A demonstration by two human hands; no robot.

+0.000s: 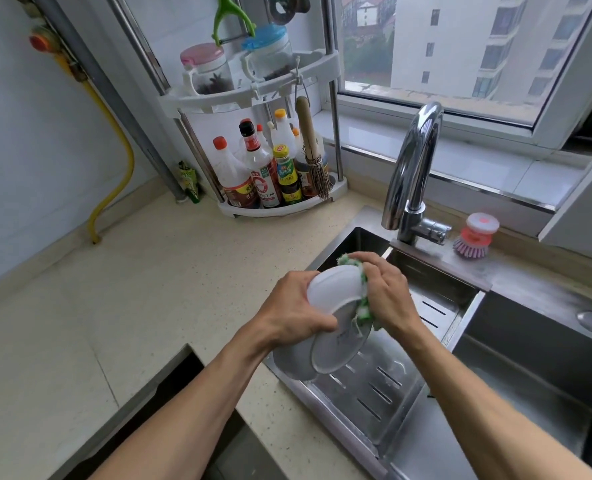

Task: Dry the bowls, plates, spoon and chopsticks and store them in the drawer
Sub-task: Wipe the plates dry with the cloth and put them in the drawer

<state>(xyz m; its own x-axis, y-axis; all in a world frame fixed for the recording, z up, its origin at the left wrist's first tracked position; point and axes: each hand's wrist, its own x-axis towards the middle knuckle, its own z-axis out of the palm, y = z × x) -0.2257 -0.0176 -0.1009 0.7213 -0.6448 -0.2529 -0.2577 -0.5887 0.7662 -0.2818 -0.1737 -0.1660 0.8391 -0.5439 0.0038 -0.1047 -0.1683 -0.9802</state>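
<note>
Bowl (334, 289) held tipped in left hand (293, 315) | right hand (386, 289) squeezes green cloth (364, 308) on its rim | plates (336, 355) below, over sink (530, 358) | bench (132, 306) left, window behind

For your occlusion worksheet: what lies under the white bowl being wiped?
A white plate leans below the bowl, over the steel drain tray. The left hand hides where they meet.

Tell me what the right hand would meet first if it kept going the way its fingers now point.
Its fingers curl left around the green cloth, so the right hand would press straight into the white bowl that the left hand grips. The cloth already lies between them; no gap shows.
</note>
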